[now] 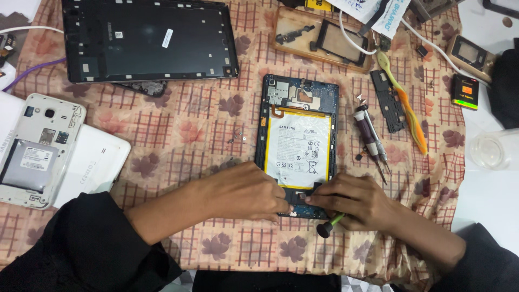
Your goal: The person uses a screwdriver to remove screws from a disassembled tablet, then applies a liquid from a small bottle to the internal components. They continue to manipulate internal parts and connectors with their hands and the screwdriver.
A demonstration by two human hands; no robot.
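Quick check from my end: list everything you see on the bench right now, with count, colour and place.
opened tablet: 1, dark frame, white battery, centre
tablet back cover: 1, black, top left
opened phone: 1, white, left edge
screwdriver: 1, purple and grey, right of tablet
pry tool: 1, green and orange, right
plastic tray: 1, clear brown, top centre
small battery: 1, black and orange, far right
tablecloth: 1, checked, floral
left hand: at tablet's bottom edge
right hand: holding green-shafted tool
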